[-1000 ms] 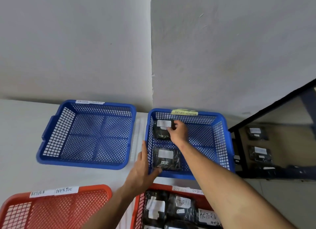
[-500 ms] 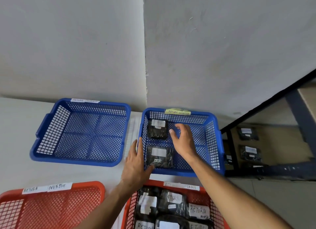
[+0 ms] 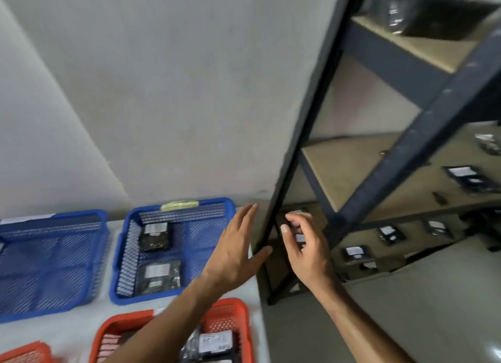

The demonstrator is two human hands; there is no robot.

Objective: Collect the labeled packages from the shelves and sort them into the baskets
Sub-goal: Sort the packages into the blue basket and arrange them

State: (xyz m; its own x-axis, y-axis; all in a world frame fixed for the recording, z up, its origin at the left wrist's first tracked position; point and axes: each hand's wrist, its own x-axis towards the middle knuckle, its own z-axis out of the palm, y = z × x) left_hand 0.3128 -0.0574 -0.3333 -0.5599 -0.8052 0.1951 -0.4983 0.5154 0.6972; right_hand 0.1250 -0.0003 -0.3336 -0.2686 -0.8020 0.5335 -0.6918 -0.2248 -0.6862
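Observation:
Two black labeled packages [image 3: 155,236] lie in the right blue basket [image 3: 208,208], which carries a yellow tag. My left hand [image 3: 234,250] hovers flat and empty over that basket's right rim. To its right, my right hand [image 3: 305,247] is raised with loosely bent fingers in front of the dark shelf's [image 3: 401,156] lower level, holding nothing. More black packages with white labels [image 3: 355,253] lie on the lower shelf boards. A red basket [image 3: 241,324] near me holds several labeled packages.
An empty blue basket [image 3: 48,257] stands at the left, and a second red basket's [image 3: 24,353] corner shows at the bottom left. The baskets sit on a white surface against a grey wall. The shelf's slanted dark post [image 3: 298,135] stands between basket and shelves.
My view has swung right and up toward the shelf. Both hands have left the right blue basket, the right one moving toward the lower shelf, the left one crossing to the basket's right rim.

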